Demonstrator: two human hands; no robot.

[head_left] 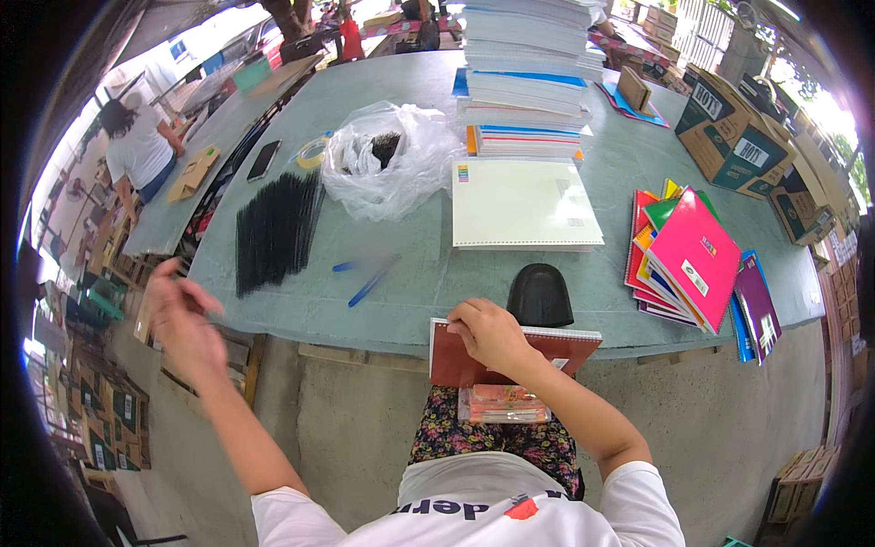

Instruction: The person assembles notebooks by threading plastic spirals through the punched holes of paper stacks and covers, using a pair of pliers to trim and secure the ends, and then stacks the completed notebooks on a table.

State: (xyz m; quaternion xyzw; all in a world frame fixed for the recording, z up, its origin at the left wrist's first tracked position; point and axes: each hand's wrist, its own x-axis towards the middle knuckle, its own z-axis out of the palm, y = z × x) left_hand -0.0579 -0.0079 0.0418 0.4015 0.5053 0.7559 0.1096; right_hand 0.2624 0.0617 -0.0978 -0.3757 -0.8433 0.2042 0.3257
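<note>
A dark red notebook stands tilted at the table's near edge, white pages showing along its top. My right hand grips it by the upper edge, fingers curled in. Out to the left, my left hand hangs in the air beyond the table edge, fingers apart and slightly blurred, with nothing visible in it. Nearest to it on the table is a bundle of thin black binding coils. Just behind the notebook sits a black rounded object. A clear packet with pink contents rests on my lap.
White notebooks lie before a tall paper stack. Colourful spiral notebooks and cardboard boxes are at right. A plastic bag, phone, tape roll and slim blue items lie left. Another person works far left.
</note>
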